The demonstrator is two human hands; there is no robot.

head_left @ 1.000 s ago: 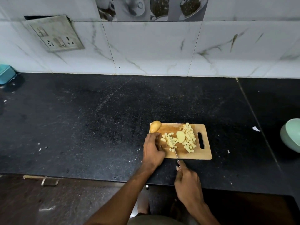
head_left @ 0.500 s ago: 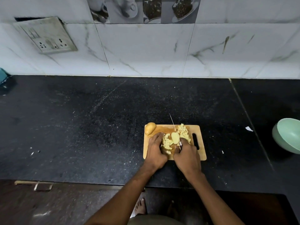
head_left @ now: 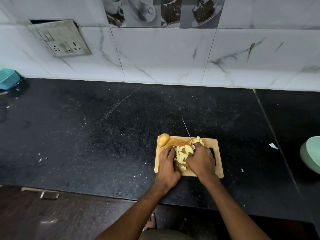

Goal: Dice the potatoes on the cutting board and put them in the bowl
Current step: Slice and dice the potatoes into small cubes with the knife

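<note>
A wooden cutting board (head_left: 218,157) lies on the black counter. An unpeeled potato piece (head_left: 163,139) sits at its far left corner. Pale diced potato (head_left: 181,156) is heaped between my hands, with more cubes (head_left: 199,140) by the far edge. My left hand (head_left: 167,163) lies flat against the left side of the heap. My right hand (head_left: 201,161) presses against the right side while gripping a knife (head_left: 187,133), whose thin blade points away over the board's far edge. A pale green bowl (head_left: 310,155) sits at the right edge of view.
A teal container (head_left: 8,78) stands at the far left by the tiled wall. A switch plate (head_left: 60,38) hangs on the wall. Small white scraps (head_left: 273,146) lie on the counter right of the board. The counter's front edge runs just below my wrists.
My right hand moved from the board's near edge onto the board, turning the knife so the blade points away. Both hands now close in on the diced potato from either side.
</note>
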